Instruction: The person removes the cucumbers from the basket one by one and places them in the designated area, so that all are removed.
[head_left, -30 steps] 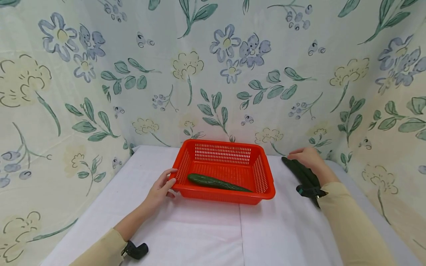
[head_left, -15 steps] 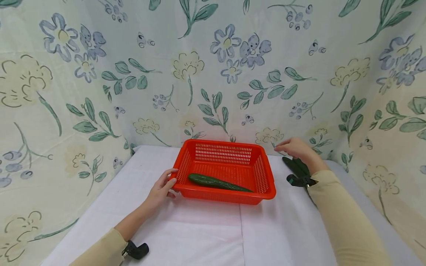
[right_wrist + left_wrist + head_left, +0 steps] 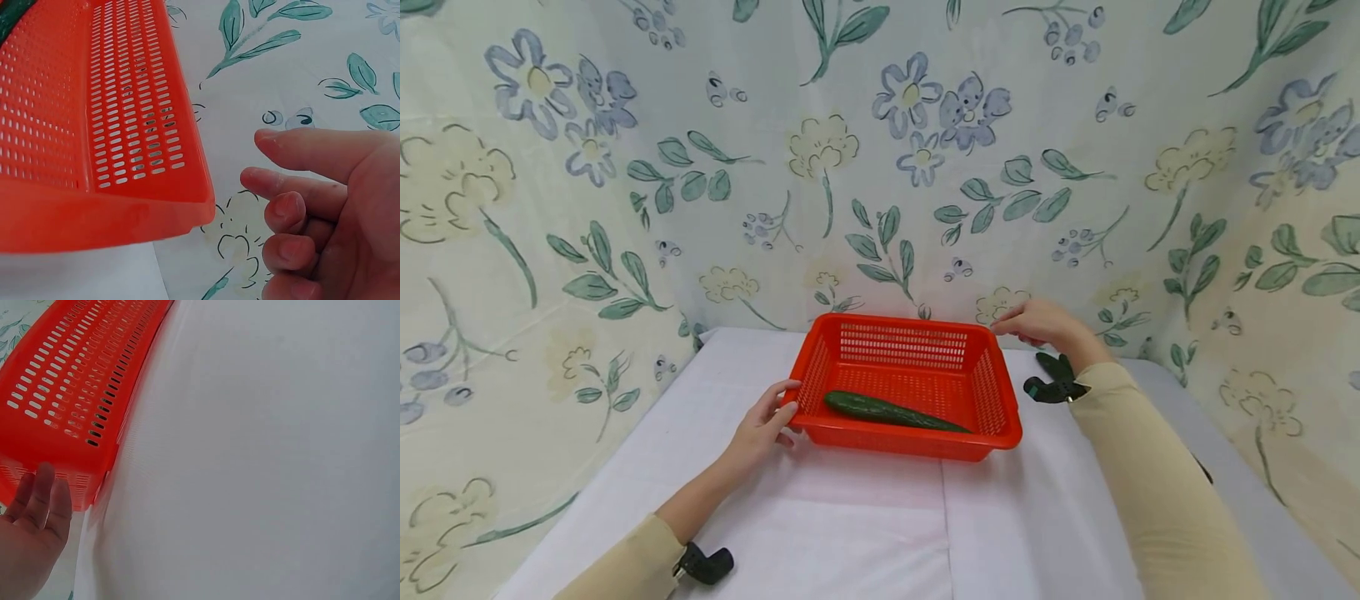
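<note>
A red perforated plastic basket (image 3: 904, 445) stands on the white cloth, with one long green cucumber (image 3: 887, 410) lying along its near side. At the basket's left end my left hand (image 3: 764, 423) grips the rim, thumb over the edge and other fingers against the outer wall. My right hand (image 3: 1041, 323) hovers by the back right corner, holding nothing. In the right wrist view its thumb and forefinger point at the basket, a small gap away, while the other fingers curl loosely. More dark green cucumbers (image 3: 1052, 365) lie to the right, largely hidden by the right wrist and sleeve.
Behind and at both sides hangs a floral-patterned curtain (image 3: 820, 200). White cloth (image 3: 865, 533) covers the table, with a seam running toward the front. A dark tip (image 3: 1204, 469) shows beyond the right sleeve. Each wrist wears a black camera (image 3: 707, 565).
My right hand has moved left from above the cucumbers on the right to the basket's back right corner. The left hand, basket and cucumber inside have stayed put.
</note>
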Tool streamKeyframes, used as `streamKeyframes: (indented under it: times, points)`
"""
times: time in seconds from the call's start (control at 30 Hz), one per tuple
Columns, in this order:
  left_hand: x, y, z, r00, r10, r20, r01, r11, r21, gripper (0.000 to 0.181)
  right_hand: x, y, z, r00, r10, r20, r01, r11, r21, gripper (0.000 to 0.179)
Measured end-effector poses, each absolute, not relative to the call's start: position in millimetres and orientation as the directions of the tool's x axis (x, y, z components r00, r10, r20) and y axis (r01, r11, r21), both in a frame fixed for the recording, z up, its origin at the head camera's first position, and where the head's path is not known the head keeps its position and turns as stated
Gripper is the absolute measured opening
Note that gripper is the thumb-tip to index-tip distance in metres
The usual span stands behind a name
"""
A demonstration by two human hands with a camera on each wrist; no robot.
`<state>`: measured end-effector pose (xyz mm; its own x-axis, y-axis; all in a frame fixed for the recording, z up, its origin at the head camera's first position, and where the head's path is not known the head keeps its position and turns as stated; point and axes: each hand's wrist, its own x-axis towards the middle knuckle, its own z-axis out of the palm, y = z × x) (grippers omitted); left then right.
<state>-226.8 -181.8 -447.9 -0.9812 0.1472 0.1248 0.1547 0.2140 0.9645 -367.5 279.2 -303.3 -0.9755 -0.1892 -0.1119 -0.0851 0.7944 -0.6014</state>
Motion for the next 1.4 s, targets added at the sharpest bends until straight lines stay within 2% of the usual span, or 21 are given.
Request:
streamKeyframes:
  times: [0.37,0.67,0.93,1.13,1.4]
  points:
    - [-226.4,-186.7,-442.4,-0.981,0.150,0.126,0.159,0.230,0.960,0.046,-379.2,246.2,-295.2,-0.938,-0.313,-0.151,-0.149,0.754,-0.640,0.037]
    - [-224.4,-186.7,-443.3,-0.982,0.146,0.118,0.148,0.216,0.965,0.047,-388.4,215.1,-295.8,-0.890,-0.371,-0.264,-0.100,0.725,-0.682,0.046]
    - [-224.6,-184.8,-442.6,-0.983,0.138,0.119,0.148,0.225,0.963,0.045,-395.4,193.2,-305.7,-0.840,-0.399,-0.368,-0.055,0.737,-0.674,0.047]
    - [-225.2,-183.2,-443.8,-0.982,0.147,0.121,0.153,0.239,0.959,0.045,-400.4,181.1,-318.0,-0.818,-0.438,-0.374,-0.143,0.784,-0.604,0.041]
    - [-225.3,-182.4,-445.2,-0.983,0.139,0.121,0.152,0.239,0.959,0.044,-404.2,163.9,-334.1,-0.768,-0.505,-0.394,-0.210,0.779,-0.590,0.034]
